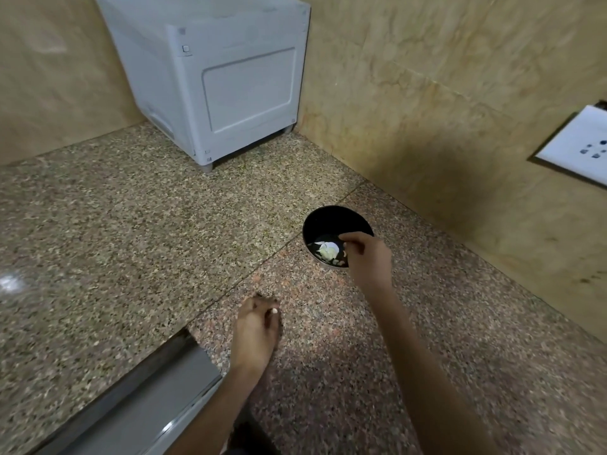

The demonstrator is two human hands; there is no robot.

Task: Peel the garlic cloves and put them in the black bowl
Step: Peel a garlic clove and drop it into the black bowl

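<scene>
Granite counter (pixel 131 241); left hand (pixel 254 333), perhaps clove (pixel 274 311).

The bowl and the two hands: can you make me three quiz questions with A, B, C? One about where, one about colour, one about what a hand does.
1. Where is the right hand?
A. Over the bowl
B. On the white box
C. On the wall socket

2. What colour is the bowl?
A. Red
B. Black
C. Yellow

3. What is the left hand doing?
A. Lying flat
B. Pinching a small white piece
C. Holding a knife

Answers: 1 A, its fingers dip inside the rim. 2 B, its inner wall is black. 3 B, the piece shows at its curled fingertips.
</scene>
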